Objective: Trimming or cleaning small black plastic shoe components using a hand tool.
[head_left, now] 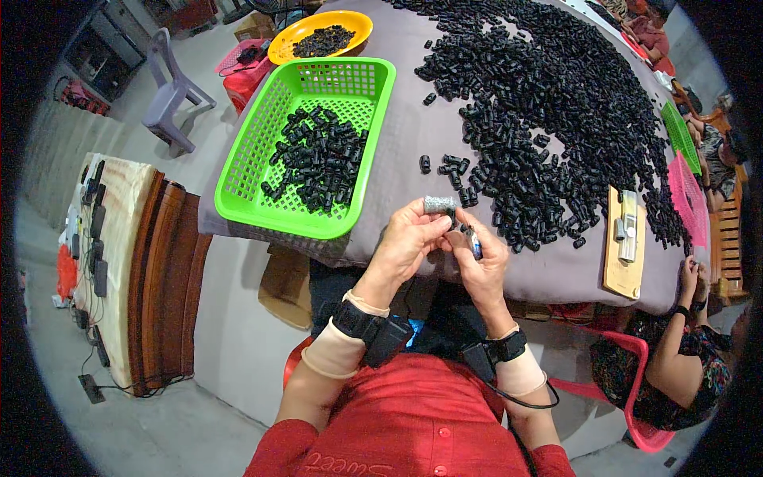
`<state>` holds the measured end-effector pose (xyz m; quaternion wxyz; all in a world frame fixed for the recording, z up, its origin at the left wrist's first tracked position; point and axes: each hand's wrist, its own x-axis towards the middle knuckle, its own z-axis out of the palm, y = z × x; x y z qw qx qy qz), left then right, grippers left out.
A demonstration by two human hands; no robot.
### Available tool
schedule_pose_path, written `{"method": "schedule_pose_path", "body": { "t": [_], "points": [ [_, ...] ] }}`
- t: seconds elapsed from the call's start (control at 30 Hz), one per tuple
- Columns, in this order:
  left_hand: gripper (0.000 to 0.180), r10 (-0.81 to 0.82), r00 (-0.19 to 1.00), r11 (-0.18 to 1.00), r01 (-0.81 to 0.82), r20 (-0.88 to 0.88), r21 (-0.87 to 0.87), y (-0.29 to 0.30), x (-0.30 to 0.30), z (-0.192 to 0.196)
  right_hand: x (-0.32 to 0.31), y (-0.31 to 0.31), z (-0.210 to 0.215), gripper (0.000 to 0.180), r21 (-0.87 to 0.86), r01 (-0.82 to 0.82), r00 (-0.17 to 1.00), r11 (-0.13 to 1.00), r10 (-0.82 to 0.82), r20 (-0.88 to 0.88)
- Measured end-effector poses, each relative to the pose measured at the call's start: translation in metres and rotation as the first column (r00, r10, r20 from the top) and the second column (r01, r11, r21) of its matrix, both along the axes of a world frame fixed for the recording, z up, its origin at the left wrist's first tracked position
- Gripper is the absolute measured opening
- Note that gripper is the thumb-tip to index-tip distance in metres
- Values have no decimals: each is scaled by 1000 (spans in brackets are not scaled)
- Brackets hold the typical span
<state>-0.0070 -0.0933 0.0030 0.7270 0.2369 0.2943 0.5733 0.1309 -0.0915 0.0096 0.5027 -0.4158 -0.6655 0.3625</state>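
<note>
Nearest to us, our left hand (pixel 405 238) pinches a small grey, glittery cylinder (pixel 439 204) between thumb and fingertips, holding it up just past the near edge of the bench (pixel 413 135). Our right hand (pixel 477 258) is curled shut on a slim tool with a blue and silver end (pixel 474 245), its tip right beside the cylinder. A small black piece seems to sit between the two hands, but it is too hidden to tell how it is held.

We judge the weak point to be that pinch: the hands work over the gap between the bench edge and our lap, so a slip of thumb or tool could drop the cylinder or the black piece to the floor rather than onto the cloth. The tool tip also lies close to our left fingertips, and a hard push could slide it off the piece and into them.

A little farther, a loose cluster of black parts (pixel 457 171) lies near the hands; a sweep of the wrist could scatter them over the edge. To the left, the green basket (pixel 238 187) holds sorted black parts and overhangs the near left corner of the bench, so a knock could tip it. Farther right spreads the big heap of black parts (pixel 556 87), with a wooden block (pixel 622 254) near its right end. Farthest left stands the orange bowl (pixel 358 24).
</note>
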Motion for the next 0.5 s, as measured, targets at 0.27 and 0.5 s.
{"method": "schedule_pose_path", "body": {
  "t": [0.27,0.5],
  "points": [
    [21,69,998,994,-69,-7,-86,-3,-1,1,-3,0,3,33,96,-32,993,995,21,112],
    [14,82,997,992,-83,-12,-96,-2,0,4,-2,0,-1,31,122,-19,995,992,7,98]
  ]
}}
